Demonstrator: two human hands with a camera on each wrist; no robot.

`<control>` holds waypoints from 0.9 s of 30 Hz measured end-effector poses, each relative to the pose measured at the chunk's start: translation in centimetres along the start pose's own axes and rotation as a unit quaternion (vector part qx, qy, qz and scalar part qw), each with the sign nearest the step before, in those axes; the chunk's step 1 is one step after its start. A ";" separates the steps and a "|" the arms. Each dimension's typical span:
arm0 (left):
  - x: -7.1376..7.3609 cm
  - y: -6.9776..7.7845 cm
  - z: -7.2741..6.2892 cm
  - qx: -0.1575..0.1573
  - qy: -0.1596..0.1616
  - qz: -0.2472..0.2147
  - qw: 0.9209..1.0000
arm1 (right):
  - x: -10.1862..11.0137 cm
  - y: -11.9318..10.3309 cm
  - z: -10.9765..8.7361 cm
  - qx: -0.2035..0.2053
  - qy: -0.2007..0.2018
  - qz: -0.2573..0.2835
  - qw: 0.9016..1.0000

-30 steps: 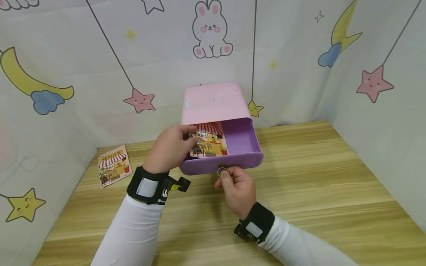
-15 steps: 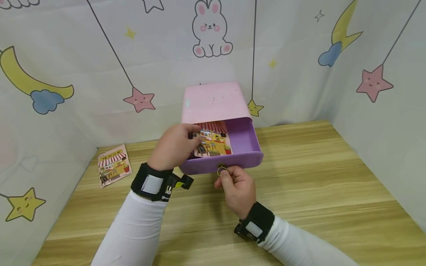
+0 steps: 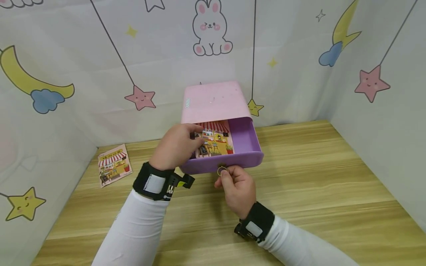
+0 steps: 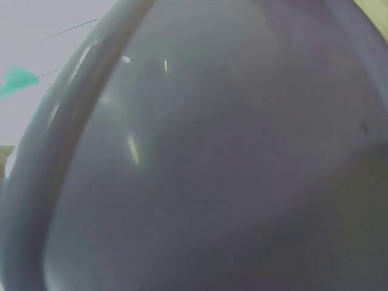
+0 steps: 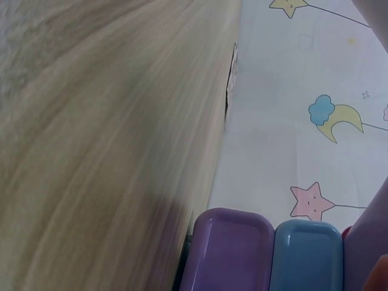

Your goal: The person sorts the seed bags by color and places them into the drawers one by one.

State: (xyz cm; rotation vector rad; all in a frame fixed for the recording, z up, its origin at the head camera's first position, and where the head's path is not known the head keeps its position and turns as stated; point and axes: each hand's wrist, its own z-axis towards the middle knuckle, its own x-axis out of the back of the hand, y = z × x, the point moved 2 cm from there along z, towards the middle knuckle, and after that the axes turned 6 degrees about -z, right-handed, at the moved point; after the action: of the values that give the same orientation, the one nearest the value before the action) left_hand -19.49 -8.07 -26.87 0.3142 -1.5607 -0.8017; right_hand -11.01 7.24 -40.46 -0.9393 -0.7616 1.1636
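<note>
A pink-topped drawer cabinet [image 3: 216,103] stands against the back wall, its purple top drawer [image 3: 199,165] pulled partway out. Inside lies a flat picture card [image 3: 219,142] with a striped-awning shop, toward the drawer's left side. My left hand [image 3: 173,146] reaches over the drawer's left wall and grips the card's left edge, thumb and index finger showing on it; the other fingers are hidden. At the drawer front, my right hand [image 3: 240,190] pinches a small brass ring pull [image 3: 218,172] between thumb and index finger. The left wrist view is filled mostly by a dim, glossy purple-grey surface [image 4: 212,151].
On the wooden table [image 3: 299,184] at the left lies a matching shop card [image 3: 114,166]. Below the pulled-out drawer, the right wrist view shows a blue drawer [image 5: 306,257] and a purple drawer [image 5: 233,254]. Printed cloth walls [image 3: 283,81] bound the table's back and sides.
My left hand and the card have shifted a little to the right inside the drawer. The right hand keeps its pinch on the ring, and the drawer has stayed put.
</note>
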 end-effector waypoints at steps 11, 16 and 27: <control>0.1 0.3 0.1 0.012 -0.003 -0.004 1.000 | 0.0 -0.2 0.3 -0.011 -0.004 -0.004 1.000; 0.3 0.4 0.1 0.012 0.002 -0.003 1.000 | 0.0 -0.3 0.4 -0.017 -0.003 -0.004 1.000; 0.7 0.7 0.2 0.028 -0.007 -0.003 1.000 | 0.0 -0.8 0.7 -0.021 0.001 0.003 1.000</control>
State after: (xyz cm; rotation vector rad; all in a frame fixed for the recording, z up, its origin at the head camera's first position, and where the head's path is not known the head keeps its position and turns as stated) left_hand -19.64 -7.90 -25.89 0.3545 -1.5980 -0.7677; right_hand -11.33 7.27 -39.48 -0.9781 -0.7847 1.1564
